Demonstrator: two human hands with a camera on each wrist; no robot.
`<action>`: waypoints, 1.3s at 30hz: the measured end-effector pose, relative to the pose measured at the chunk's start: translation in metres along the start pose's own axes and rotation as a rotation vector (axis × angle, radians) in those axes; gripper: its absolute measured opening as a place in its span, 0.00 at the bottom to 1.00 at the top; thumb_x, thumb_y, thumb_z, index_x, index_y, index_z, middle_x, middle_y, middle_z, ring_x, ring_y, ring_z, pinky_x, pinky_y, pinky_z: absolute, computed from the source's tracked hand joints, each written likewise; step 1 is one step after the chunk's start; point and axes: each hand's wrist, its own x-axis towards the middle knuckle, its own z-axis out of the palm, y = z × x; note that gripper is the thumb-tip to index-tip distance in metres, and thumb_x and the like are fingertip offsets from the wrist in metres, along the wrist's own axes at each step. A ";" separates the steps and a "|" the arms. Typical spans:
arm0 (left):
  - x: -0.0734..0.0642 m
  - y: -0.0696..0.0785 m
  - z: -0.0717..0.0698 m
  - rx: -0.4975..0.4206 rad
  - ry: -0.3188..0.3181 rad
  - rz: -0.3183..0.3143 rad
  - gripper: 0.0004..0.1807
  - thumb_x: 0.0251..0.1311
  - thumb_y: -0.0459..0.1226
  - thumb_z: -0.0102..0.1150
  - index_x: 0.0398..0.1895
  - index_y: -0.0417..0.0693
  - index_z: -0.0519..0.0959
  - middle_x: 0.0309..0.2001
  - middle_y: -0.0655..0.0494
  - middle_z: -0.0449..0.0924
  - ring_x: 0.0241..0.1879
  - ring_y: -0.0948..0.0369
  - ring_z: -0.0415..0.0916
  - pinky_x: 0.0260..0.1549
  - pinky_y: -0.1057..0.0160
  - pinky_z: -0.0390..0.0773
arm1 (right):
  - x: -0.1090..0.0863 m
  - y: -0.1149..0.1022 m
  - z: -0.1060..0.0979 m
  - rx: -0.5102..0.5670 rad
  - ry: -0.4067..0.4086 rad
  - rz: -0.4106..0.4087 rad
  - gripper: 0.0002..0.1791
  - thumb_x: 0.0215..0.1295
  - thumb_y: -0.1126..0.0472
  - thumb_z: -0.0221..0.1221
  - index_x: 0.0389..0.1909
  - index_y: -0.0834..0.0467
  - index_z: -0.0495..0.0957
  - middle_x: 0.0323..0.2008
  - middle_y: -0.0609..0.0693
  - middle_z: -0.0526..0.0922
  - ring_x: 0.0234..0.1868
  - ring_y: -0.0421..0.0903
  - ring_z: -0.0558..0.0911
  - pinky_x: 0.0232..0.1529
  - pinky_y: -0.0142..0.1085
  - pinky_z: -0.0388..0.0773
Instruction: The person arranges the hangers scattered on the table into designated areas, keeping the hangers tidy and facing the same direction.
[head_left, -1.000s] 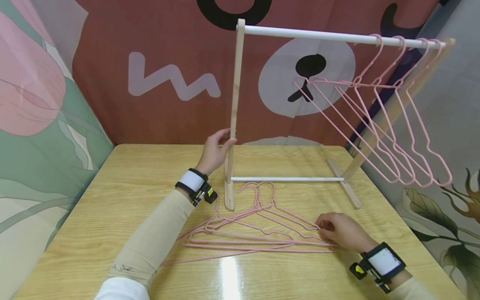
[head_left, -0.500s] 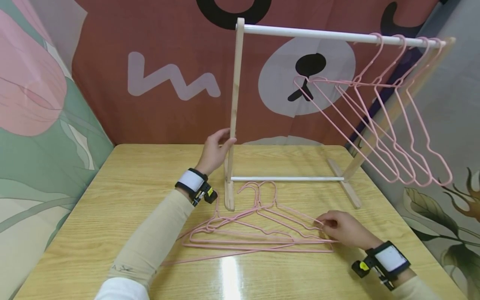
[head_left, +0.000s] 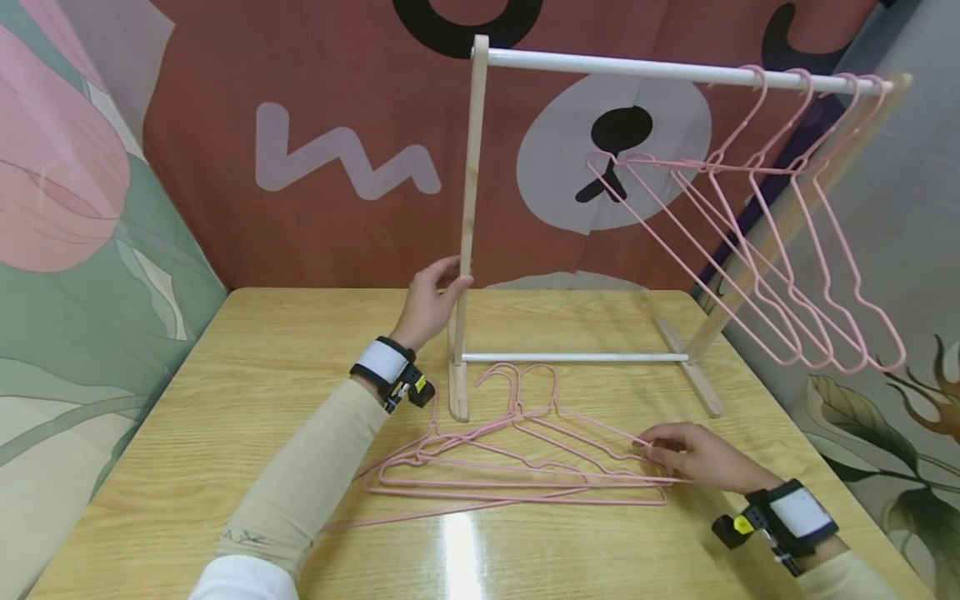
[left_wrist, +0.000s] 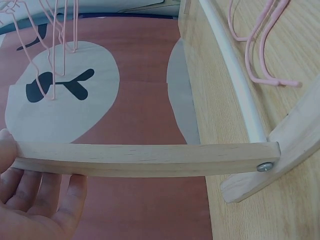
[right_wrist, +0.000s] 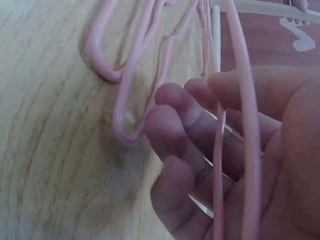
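My left hand (head_left: 429, 304) grips the wooden left post (head_left: 469, 179) of a small clothes rack, thumb on one side and fingers on the other in the left wrist view. At the right of the table, my right hand (head_left: 705, 457) holds the end of a pink clothes hanger (right_wrist: 246, 105); its wires run between thumb and curled fingers in the right wrist view. That hanger's hook still lies low, near the rack's foot. Beneath it, several more pink hangers (head_left: 480, 495) lie overlapping on the table.
Several pink hangers (head_left: 757, 171) hang at the right end of the rack's white top rail (head_left: 615, 65). A lower white bar (head_left: 573, 357) joins the rack's two feet. The wooden table (head_left: 300, 350) meets a patterned cloth backdrop (head_left: 337, 242) behind.
My right hand has shifted slightly right, drawing one hanger's end with it, away from the others. The left hand stays on the post.
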 end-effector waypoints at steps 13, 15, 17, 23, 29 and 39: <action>0.001 -0.001 0.000 0.006 0.005 0.016 0.20 0.75 0.36 0.56 0.64 0.33 0.75 0.53 0.40 0.81 0.54 0.49 0.79 0.54 0.52 0.82 | -0.006 -0.002 -0.013 0.081 -0.082 -0.005 0.16 0.79 0.68 0.50 0.58 0.76 0.74 0.37 0.57 0.87 0.24 0.35 0.78 0.19 0.32 0.77; 0.001 -0.001 0.000 0.007 0.004 0.015 0.20 0.75 0.36 0.56 0.65 0.34 0.75 0.53 0.40 0.81 0.54 0.49 0.79 0.53 0.52 0.82 | -0.007 -0.003 -0.014 0.111 -0.109 0.006 0.16 0.79 0.67 0.50 0.59 0.75 0.73 0.37 0.55 0.88 0.22 0.34 0.77 0.17 0.32 0.77; 0.001 -0.001 0.000 0.008 0.002 0.009 0.20 0.75 0.36 0.56 0.65 0.35 0.75 0.53 0.40 0.81 0.54 0.49 0.79 0.54 0.53 0.82 | -0.008 -0.004 -0.015 0.137 -0.142 0.010 0.17 0.80 0.67 0.49 0.59 0.75 0.73 0.37 0.54 0.88 0.20 0.35 0.77 0.15 0.33 0.76; 0.001 -0.001 0.001 0.010 0.001 0.001 0.20 0.75 0.36 0.56 0.64 0.36 0.76 0.54 0.41 0.81 0.55 0.50 0.79 0.54 0.53 0.82 | -0.011 -0.006 -0.019 0.161 -0.203 -0.034 0.17 0.79 0.68 0.49 0.61 0.76 0.70 0.38 0.52 0.89 0.20 0.42 0.81 0.14 0.37 0.79; 0.000 -0.001 0.001 0.009 0.004 -0.002 0.19 0.75 0.37 0.56 0.64 0.37 0.76 0.54 0.41 0.81 0.55 0.50 0.79 0.54 0.53 0.82 | -0.015 -0.007 -0.027 0.165 -0.201 -0.031 0.19 0.78 0.69 0.50 0.65 0.73 0.70 0.42 0.56 0.89 0.28 0.52 0.87 0.20 0.42 0.84; 0.001 -0.001 0.000 0.008 0.002 0.011 0.20 0.75 0.37 0.56 0.64 0.36 0.76 0.53 0.41 0.81 0.54 0.49 0.79 0.53 0.53 0.83 | -0.018 -0.017 -0.037 0.352 -0.249 -0.053 0.22 0.80 0.72 0.44 0.71 0.65 0.66 0.48 0.67 0.84 0.34 0.50 0.88 0.26 0.43 0.86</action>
